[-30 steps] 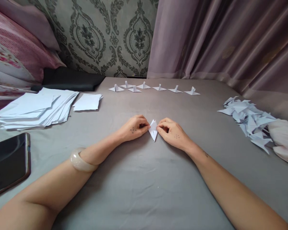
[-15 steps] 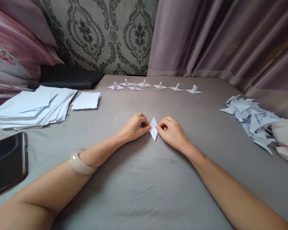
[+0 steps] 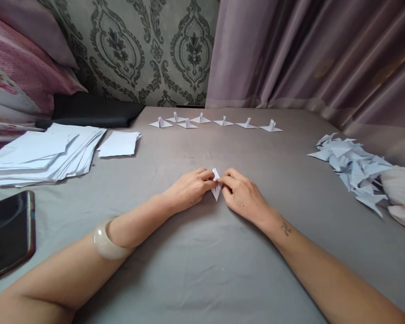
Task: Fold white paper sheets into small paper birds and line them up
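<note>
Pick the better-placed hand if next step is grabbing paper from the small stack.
Probably the left hand: it is nearer the small stack, while the right hand would reach past it. Both are at the folded paper.

I'm viewing a grey cloth [image 3: 216, 261]: paper stacks [image 3: 54, 157] and a phone [image 3: 8, 234] are lying left, folded figures [image 3: 270, 128] are sitting far, a paper heap [image 3: 353, 164] is resting right.

Around the bare left forearm [image 3: 62, 265], a wide, smooth, glossy, pale cream ring-shaped bangle [image 3: 103, 243] is worn. The back of the right hand [image 3: 245, 195] is marked with a cluster of small dark dots [image 3: 240, 204]. On the right wrist, a dark, thin-lined tattoo [image 3: 285, 228] is seen. The left hand [image 3: 189, 188] is faintly marked along its near side.
</note>
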`<action>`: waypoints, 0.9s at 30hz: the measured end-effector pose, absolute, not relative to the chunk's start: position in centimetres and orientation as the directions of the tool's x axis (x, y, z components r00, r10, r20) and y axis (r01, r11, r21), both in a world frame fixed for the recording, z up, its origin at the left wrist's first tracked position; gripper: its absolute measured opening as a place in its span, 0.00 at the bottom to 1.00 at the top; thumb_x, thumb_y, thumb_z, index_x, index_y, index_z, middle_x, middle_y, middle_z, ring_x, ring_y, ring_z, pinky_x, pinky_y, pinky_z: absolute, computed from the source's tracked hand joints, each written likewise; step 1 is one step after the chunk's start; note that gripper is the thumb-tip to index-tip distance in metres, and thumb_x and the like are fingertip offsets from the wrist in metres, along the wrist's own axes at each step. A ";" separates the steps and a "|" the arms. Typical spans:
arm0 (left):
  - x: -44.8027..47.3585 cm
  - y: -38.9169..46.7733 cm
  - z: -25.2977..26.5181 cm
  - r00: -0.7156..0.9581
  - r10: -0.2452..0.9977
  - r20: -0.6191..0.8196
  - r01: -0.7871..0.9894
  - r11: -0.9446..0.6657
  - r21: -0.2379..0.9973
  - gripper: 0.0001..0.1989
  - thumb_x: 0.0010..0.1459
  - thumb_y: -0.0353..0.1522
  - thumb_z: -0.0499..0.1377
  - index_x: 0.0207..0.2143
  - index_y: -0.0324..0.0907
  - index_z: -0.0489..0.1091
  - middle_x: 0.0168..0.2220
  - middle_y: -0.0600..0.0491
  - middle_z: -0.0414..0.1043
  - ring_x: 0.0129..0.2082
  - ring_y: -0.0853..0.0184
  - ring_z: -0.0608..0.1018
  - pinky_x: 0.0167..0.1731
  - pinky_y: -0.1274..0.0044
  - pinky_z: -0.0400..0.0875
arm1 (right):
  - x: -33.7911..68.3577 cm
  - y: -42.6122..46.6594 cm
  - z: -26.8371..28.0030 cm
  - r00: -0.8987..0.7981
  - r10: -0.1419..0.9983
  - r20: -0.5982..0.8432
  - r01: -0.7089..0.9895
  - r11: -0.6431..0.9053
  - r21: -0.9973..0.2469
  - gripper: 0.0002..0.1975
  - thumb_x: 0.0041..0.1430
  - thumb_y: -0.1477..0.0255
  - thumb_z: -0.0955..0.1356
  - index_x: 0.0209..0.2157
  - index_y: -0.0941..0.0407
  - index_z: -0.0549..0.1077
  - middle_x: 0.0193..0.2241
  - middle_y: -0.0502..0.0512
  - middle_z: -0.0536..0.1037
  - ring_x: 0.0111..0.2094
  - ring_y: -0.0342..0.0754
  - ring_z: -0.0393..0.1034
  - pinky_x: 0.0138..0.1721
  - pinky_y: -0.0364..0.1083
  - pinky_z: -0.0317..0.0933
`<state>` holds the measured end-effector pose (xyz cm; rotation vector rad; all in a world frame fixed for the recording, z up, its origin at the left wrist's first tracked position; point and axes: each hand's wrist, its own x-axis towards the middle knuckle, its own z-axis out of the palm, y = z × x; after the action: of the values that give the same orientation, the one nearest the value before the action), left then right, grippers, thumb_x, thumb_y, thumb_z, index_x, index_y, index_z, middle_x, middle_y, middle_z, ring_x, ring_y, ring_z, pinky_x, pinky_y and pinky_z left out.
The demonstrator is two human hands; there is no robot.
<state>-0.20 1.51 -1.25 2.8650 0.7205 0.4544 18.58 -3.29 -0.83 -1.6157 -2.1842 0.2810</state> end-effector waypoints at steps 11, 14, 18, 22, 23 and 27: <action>0.4 1.8 -1.3 0.488 0.849 0.201 0.573 -0.486 0.660 0.09 0.54 0.36 0.60 0.32 0.39 0.71 0.37 0.48 0.68 0.34 0.66 0.72 0.34 0.74 0.68 | 18.7 -3.1 -1.1 -0.121 0.963 0.239 0.821 0.233 -0.521 0.04 0.55 0.71 0.64 0.30 0.54 0.70 0.33 0.53 0.72 0.28 0.43 0.64 0.32 0.45 0.58; 0.3 2.1 -1.6 0.494 0.854 0.161 0.533 -0.444 0.721 0.09 0.53 0.36 0.61 0.28 0.39 0.71 0.35 0.50 0.68 0.32 0.68 0.71 0.33 0.74 0.68 | 18.7 -3.0 -1.2 -0.096 0.972 0.216 0.810 0.203 -0.551 0.03 0.53 0.71 0.65 0.31 0.54 0.69 0.34 0.53 0.71 0.28 0.43 0.64 0.32 0.45 0.58; 0.4 2.1 -1.6 0.442 0.871 0.215 0.415 -0.411 0.812 0.08 0.53 0.36 0.62 0.28 0.40 0.72 0.38 0.50 0.71 0.33 0.69 0.73 0.34 0.76 0.68 | 18.6 -2.8 -1.2 -0.012 0.972 0.233 0.757 0.161 -0.633 0.06 0.52 0.71 0.66 0.33 0.54 0.67 0.34 0.52 0.72 0.26 0.42 0.64 0.33 0.45 0.60; 0.7 1.5 -0.7 0.223 0.853 0.472 0.302 -0.521 0.798 0.06 0.55 0.34 0.61 0.31 0.41 0.71 0.44 0.48 0.74 0.41 0.66 0.76 0.42 0.73 0.70 | 18.6 -2.5 -1.0 0.080 0.906 0.415 0.640 0.272 -0.718 0.06 0.53 0.70 0.66 0.35 0.55 0.68 0.34 0.52 0.72 0.26 0.42 0.66 0.32 0.45 0.62; 0.7 1.3 -0.5 0.191 0.824 0.533 0.304 -0.566 0.766 0.05 0.56 0.34 0.61 0.31 0.41 0.71 0.44 0.47 0.74 0.42 0.65 0.76 0.44 0.72 0.70 | 18.5 -2.5 -0.9 0.083 0.883 0.463 0.615 0.320 -0.721 0.05 0.54 0.71 0.66 0.35 0.55 0.68 0.33 0.53 0.71 0.27 0.42 0.66 0.31 0.44 0.62; 0.9 0.5 0.0 0.179 0.710 0.681 0.346 -0.693 0.632 0.04 0.57 0.33 0.60 0.32 0.42 0.72 0.49 0.46 0.73 0.46 0.63 0.77 0.49 0.69 0.70 | 18.2 -2.8 -0.3 0.051 0.835 0.548 0.543 0.437 -0.717 0.05 0.56 0.71 0.66 0.35 0.55 0.70 0.33 0.53 0.72 0.30 0.43 0.67 0.30 0.44 0.62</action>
<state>0.87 0.54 0.01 2.1267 1.0015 1.5196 18.16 -2.80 -0.34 -1.2282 -1.6197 0.3415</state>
